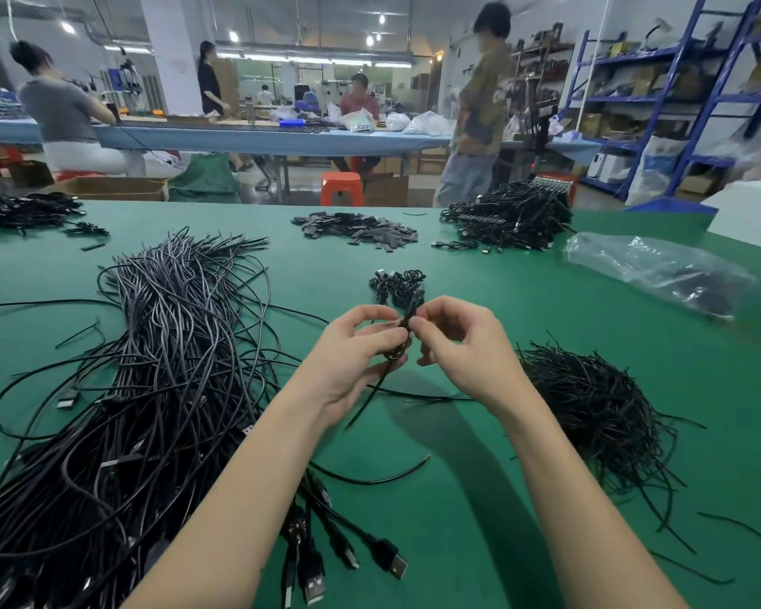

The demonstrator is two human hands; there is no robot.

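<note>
**Both hands pinch a small cable coil above the green tabletop**

At the far left a big heap of loose black cables (159, 345) sprawls over the tabletop (479, 498), and some of its USB plugs (389, 560) lie near the bottom edge, under the left forearm.

That forearm rises from the lower left corner at a slant toward the middle. The left hand (352, 349) is turned palm inward with the wrist slightly bent. Its fingers (370, 312) arch over the top, and the thumb and fingertips are curled onto the coiled cable (397, 347).

The coil is held just above the tabletop, between the two hands and touching both. One loose end hangs down to the lower left, past the left wrist. Just behind the hands lies a small cluster of tied bundles (398, 283).

The right hand (462, 345) faces the left one, with its forearm coming in from the lower right. Its thumb and forefinger pinch the coil at the top, and the other fingers are bent loosely beside them.

Right of that forearm sits a dense heap of thin black ties (589, 410). Farther back on the right lies a clear plastic bag (651, 270).
</note>
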